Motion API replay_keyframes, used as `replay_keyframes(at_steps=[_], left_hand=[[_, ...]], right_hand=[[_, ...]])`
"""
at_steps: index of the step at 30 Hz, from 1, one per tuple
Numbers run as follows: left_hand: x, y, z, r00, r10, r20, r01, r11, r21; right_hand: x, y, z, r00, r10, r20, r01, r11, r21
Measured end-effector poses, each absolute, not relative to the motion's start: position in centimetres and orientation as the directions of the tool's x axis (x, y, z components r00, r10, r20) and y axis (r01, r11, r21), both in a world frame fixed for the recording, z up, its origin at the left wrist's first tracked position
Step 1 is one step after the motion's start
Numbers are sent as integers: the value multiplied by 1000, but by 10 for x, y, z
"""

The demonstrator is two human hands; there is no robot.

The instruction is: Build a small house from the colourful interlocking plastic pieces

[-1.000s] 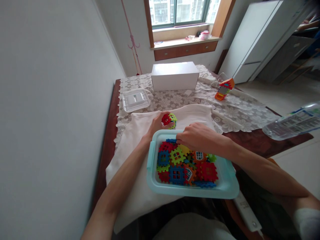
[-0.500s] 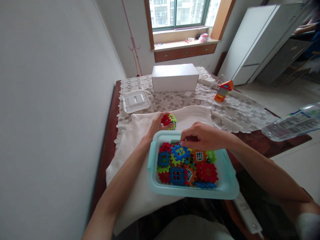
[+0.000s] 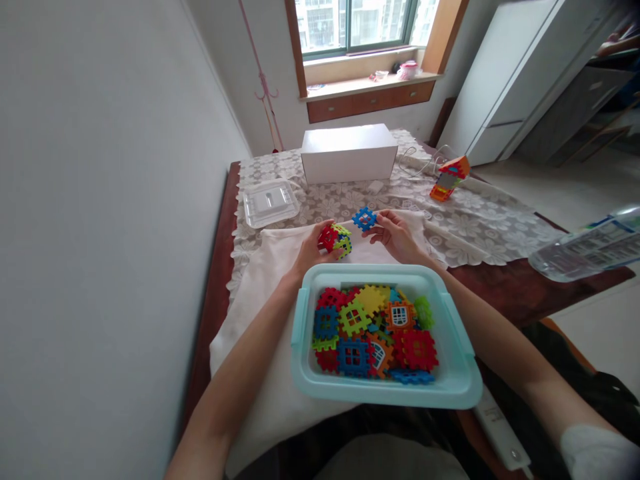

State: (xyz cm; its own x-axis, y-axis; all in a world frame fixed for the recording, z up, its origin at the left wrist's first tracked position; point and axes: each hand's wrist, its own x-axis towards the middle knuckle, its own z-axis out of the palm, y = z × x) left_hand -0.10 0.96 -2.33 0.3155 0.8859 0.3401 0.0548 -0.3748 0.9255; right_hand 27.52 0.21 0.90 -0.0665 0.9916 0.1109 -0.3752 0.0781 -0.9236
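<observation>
Beyond the bin, my left hand [image 3: 311,250] grips a small block assembly [image 3: 336,241] made of red and yellow-green toothed pieces. To its right, my right hand [image 3: 395,235] pinches a blue toothed square [image 3: 365,219] with a window-like pattern by its right edge. The blue square and the assembly are apart. Nearer to me sits a light teal bin [image 3: 385,398] holding several loose pieces, among them a yellow piece [image 3: 373,299], a green square [image 3: 354,318], a red square [image 3: 419,349] and an orange piece with a white window [image 3: 399,316].
A white box [image 3: 349,157] stands at the table's back, with a clear plastic lid [image 3: 271,203] at the left. An orange and red block build [image 3: 449,179] is at the back right. A clear bottle [image 3: 583,250] lies at the right. A white cloth [image 3: 260,320] is under the bin.
My right hand has moved out of the bin, up and away, carrying the blue square. A green square and a yellow piece now show where it lay. My left hand still holds the assembly, slightly turned.
</observation>
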Motion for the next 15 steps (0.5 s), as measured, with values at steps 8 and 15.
replay_keyframes(at_steps=[8, 15], left_hand=[[2, 13, -27, 240, 932, 272, 4, -281, 960], [-3, 15, -15, 145, 974, 172, -100, -158, 982]], right_hand=[[264, -9, -2, -67, 946, 318, -144, 307, -941], [261, -10, -16, -159, 913, 377, 31, 386, -922]])
